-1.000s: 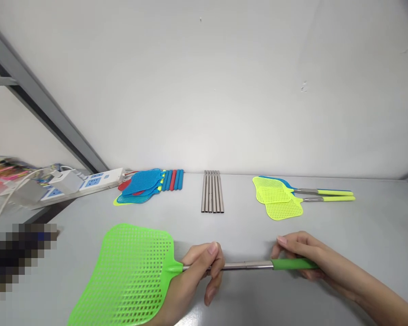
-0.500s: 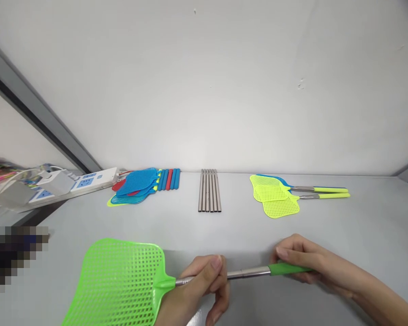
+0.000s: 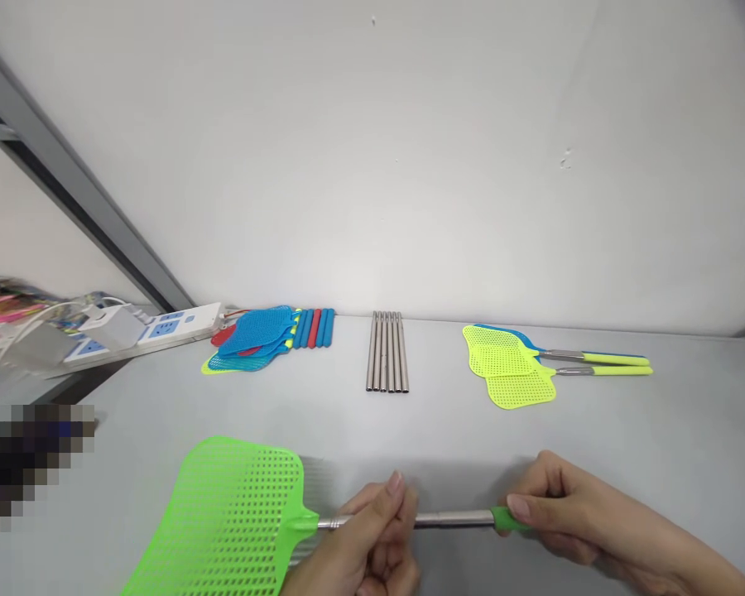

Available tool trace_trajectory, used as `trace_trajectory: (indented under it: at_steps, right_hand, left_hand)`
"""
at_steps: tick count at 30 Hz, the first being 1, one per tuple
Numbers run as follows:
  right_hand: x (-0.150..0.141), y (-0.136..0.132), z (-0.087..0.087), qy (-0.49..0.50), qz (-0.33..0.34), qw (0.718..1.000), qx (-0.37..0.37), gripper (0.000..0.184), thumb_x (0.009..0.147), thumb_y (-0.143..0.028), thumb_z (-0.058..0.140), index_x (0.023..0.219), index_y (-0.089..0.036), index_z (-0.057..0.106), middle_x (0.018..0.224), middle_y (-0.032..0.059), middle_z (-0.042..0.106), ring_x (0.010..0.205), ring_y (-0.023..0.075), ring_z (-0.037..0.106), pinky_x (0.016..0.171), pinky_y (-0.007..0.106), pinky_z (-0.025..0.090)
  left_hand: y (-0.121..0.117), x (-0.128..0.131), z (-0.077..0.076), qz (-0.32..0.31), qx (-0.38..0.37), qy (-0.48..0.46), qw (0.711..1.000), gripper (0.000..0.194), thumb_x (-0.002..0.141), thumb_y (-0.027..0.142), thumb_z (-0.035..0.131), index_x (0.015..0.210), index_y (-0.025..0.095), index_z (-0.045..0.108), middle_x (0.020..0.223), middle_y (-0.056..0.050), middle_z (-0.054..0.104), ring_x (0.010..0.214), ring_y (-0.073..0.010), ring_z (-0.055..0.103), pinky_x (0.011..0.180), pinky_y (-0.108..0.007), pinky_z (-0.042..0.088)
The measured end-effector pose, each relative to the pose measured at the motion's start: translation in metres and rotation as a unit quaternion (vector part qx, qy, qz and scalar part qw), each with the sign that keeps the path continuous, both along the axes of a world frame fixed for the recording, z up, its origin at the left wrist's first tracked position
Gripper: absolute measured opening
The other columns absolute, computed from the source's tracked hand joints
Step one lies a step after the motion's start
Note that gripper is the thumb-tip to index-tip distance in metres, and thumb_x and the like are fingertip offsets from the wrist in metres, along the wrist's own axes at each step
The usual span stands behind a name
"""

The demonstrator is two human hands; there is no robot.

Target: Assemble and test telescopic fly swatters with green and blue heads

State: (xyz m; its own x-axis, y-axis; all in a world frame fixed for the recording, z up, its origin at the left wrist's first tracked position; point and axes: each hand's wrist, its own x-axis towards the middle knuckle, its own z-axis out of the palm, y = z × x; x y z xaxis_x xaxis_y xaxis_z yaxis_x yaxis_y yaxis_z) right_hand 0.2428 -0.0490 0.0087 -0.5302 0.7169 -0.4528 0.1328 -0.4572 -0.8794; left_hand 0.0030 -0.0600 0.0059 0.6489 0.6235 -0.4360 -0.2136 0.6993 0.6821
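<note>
A green fly swatter (image 3: 242, 505) lies across the front of my view, its mesh head at the left and partly cut off by the bottom edge. My left hand (image 3: 366, 538) is closed around the metal rod (image 3: 453, 519) close to the head. At the other end, my right hand (image 3: 564, 513) grips the green handle sleeve (image 3: 506, 520) between thumb and fingers, covering most of it. The sleeve sits around the end of the rod.
Behind lie several metal tubes (image 3: 386, 356) in a row. To their left are blue swatter heads (image 3: 254, 331) and blue and red handle sleeves (image 3: 314, 329). Yellow and blue swatters (image 3: 515, 385) lie at the right. A power strip (image 3: 180, 327) stands at the left.
My right hand has slid left along the green handle towards the rod, covering more of it. My left hand keeps its hold on the rod. The view has shifted slightly.
</note>
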Motion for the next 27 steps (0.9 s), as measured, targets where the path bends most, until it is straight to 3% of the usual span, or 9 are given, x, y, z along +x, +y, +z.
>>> trace_trajectory:
  at_steps: [5, 11, 18, 27]
  right_hand:
    - [-0.003, -0.003, -0.002, 0.009, -0.003, 1.0, -0.01, 0.042, 0.073, -0.05, 0.06, 0.061, -0.01, 0.063, 0.038, -0.0103, 0.023, 0.037, 0.0023, 0.012, 0.038, 0.023, 0.006]
    - [-0.012, -0.004, 0.007, 0.01, -0.01, 0.999, -0.044, 0.043, 0.069, -0.052, 0.063, 0.059, -0.01, 0.06, 0.037, -0.0106, 0.024, 0.035, 0.0017, 0.013, 0.037, 0.023, 0.006]
    - [-0.016, -0.007, 0.009, 0.011, -0.018, 0.998, -0.054, 0.041, 0.07, -0.05, 0.063, 0.065, -0.01, 0.063, 0.037, -0.0108, 0.025, 0.035, 0.0019, 0.014, 0.037, 0.022, 0.006]
    - [-0.021, -0.009, 0.002, 0.029, -0.025, 0.997, -0.06, 0.042, 0.067, -0.05, 0.065, 0.06, -0.009, 0.064, 0.036, -0.0098, 0.027, 0.034, 0.0008, 0.016, 0.035, 0.021, 0.006]
  left_hand:
    - [0.0, -0.001, 0.001, -0.014, -0.014, 0.016, 1.0, 0.05, 0.072, 0.063, 0.05, 0.06, 0.021, 0.027, 0.035, 0.011, 0.026, 0.03, -0.0042, 0.013, 0.034, -0.018, 0.002]
    - [-0.001, -0.001, -0.007, 0.007, -0.011, -0.009, 1.0, 0.053, 0.072, 0.065, 0.048, 0.057, 0.02, 0.025, 0.032, 0.011, 0.023, 0.029, -0.0042, 0.009, 0.034, -0.018, 0.003]
    - [0.002, 0.001, -0.008, -0.005, -0.004, -0.093, 0.996, 0.052, 0.073, 0.064, 0.048, 0.056, 0.02, 0.028, 0.028, 0.01, 0.028, 0.025, -0.0041, 0.012, 0.03, -0.017, 0.006]
    - [0.003, 0.001, -0.011, -0.016, 0.011, -0.051, 0.999, 0.057, 0.067, 0.067, 0.052, 0.051, 0.019, 0.026, 0.031, 0.01, 0.021, 0.029, -0.0048, 0.012, 0.035, -0.02, 0.008]
